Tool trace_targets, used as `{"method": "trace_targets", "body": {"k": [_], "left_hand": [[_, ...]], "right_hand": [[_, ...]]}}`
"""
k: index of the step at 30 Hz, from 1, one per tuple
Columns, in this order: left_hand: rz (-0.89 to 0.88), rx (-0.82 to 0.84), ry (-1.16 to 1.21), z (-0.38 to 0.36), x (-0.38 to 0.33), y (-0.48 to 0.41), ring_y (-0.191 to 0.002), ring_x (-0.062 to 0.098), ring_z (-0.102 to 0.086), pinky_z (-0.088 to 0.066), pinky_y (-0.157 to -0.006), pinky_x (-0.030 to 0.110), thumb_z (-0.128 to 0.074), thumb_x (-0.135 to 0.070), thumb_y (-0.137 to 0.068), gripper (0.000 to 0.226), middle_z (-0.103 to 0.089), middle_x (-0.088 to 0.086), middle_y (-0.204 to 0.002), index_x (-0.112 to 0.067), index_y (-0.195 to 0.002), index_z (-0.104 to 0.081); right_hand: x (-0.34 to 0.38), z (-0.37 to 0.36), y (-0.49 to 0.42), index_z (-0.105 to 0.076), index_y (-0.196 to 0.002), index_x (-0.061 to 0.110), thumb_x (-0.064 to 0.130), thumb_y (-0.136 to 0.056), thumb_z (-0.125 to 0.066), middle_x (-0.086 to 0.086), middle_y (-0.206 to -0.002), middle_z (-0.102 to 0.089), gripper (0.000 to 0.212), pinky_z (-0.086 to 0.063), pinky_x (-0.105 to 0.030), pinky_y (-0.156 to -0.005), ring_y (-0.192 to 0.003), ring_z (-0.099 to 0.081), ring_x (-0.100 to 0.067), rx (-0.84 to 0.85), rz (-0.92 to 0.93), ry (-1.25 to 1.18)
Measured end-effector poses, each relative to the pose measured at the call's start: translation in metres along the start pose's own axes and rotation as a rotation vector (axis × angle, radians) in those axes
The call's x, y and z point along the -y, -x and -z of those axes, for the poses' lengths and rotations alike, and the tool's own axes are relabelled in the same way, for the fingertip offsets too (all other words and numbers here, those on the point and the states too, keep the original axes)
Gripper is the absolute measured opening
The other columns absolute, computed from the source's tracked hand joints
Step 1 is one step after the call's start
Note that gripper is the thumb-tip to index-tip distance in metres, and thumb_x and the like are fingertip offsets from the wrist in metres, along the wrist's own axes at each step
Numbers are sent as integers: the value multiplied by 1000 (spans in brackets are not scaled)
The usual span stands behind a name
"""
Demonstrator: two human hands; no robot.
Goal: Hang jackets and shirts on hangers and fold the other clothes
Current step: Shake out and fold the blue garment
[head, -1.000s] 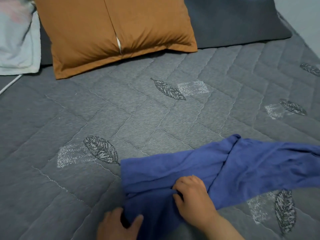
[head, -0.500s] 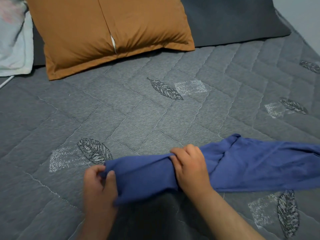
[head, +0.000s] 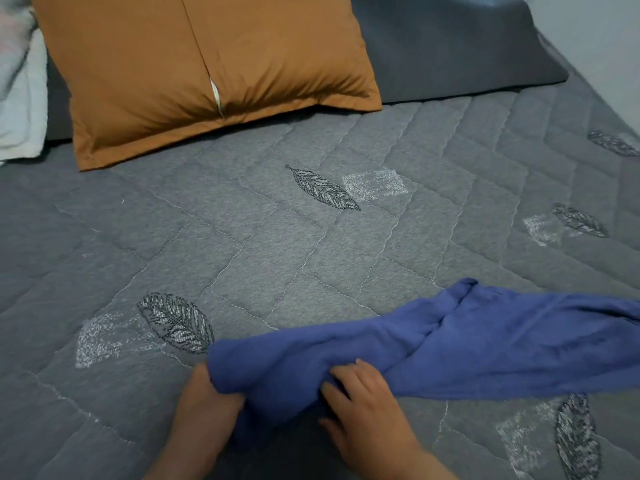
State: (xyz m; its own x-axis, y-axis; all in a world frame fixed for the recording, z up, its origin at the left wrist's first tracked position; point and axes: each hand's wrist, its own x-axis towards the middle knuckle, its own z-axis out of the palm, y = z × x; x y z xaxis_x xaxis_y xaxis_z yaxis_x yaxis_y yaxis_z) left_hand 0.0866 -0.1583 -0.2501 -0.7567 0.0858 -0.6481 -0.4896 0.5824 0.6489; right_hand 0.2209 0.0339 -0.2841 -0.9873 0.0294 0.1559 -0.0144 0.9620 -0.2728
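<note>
A blue garment (head: 467, 344) lies across the near right part of the bed (head: 242, 251), its long part running off toward the right edge while its bunched left end sits at the near edge between the two hands. The left hand (head: 204, 400) grips that left end, its fingers tucked under the cloth and mostly hidden, so how tightly they close cannot be told. The right hand (head: 363, 400) rests on top just beside it, fingers (head: 349, 370) curled into a fold of the fabric.

The step in hand looks like folding this piece. To do it well, the bunched end should probably be pulled flat and squared before any fold is made; the twisted ridge in the middle of the cloth would otherwise get trapped inside. Keeping both hands on matching corners and drawing them evenly would likely give a straight edge, and the soft knit may sag or slip if lifted by one point only.

Counted: one blue garment, two hands, one orange pillow (head: 207, 64) toward the far left corner, one dark pillow (head: 450, 46) behind it toward the far right, and one pale bundle of cloth (head: 17, 81) at the far left edge. No hanger is in view.
</note>
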Motion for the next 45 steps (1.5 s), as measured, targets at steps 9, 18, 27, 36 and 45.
{"method": "trace_targets", "body": {"k": [9,18,27,36,45], "left_hand": [[75,92,334,10,-2,5,-69,16,-66,-50,-60,28,-83,-9,-67,28,-71,14,-83,-4,-85,-63],[287,673,925,-35,-20,25,-81,33,-71,-58,-54,40,-92,-25,-23,98,-69,19,-114,-3,-114,-66],[-372,27,84,-103,-56,35,-60,9,-64,-55,-54,28,-61,-10,-85,20,-73,12,-96,-10,-104,-68],[-1127,65,-953,-243,-78,50,-142,28,-25,-16,-113,48,-55,-62,-65,92,-44,12,-147,-7,-138,-48],[-1257,109,-997,-369,-140,68,-138,27,-33,-20,-111,48,-55,-62,-65,92,-45,11,-147,-10,-140,-45]], "right_hand": [[6,25,-19,-56,-78,21,27,-75,-58,4,-88,-60,7,-48,-32,-75,-81,-56,-18,146,-134,-302],[37,32,-50,-65,-103,6,23,-86,-62,-5,-90,-71,24,-53,-23,-69,-81,-67,-12,182,-921,-1545],[-62,47,-12,-67,-100,0,-6,-86,-54,-20,-96,-72,20,-57,-45,-82,-98,-67,-36,-14,-1250,-1311],[-209,130,37,-67,-95,-4,-8,-89,-52,-20,-92,-73,16,-57,-37,-71,-85,-71,-28,26,-1150,-1300],[-371,200,92,-66,-90,5,-2,-87,-54,-15,-90,-73,14,-53,-41,-80,-83,-69,-22,2,-1146,-970]]}}
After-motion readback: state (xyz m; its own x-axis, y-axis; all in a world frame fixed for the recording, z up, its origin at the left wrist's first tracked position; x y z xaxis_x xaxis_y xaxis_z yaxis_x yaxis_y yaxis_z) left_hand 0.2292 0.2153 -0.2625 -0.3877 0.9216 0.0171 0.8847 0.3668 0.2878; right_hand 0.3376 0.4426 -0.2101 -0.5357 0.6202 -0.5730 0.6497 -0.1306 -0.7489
